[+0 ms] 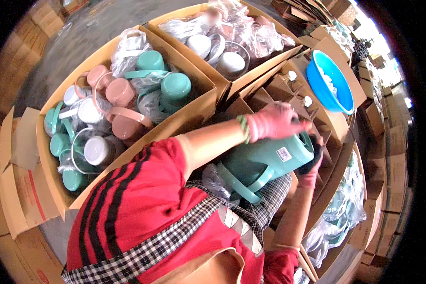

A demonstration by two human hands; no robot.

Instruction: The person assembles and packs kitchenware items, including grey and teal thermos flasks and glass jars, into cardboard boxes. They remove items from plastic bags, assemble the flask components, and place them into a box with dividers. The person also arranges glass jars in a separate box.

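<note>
A teal plastic jug (270, 154) with a large loop handle and a white label lies tilted across my lap, its open end toward the right. My right hand (312, 163), in a dark and pink glove, grips it at that end. Over the upper side of the rim is my left hand (274, 120), in a pink glove, slightly blurred. Its fingers are curled and drawn together near the opening; what they hold, if anything, cannot be made out. Clear plastic wrap (216, 181) bunches by the jug's handle.
An open carton (175, 120) at left holds teal, pink and white jugs. Another carton (225, 87) behind has more in plastic bags. A divided carton (333, 120) stands beyond my hands, with a blue basin (348, 97) of small white pieces on it. Bagged teal goods (338, 213) lie at right.
</note>
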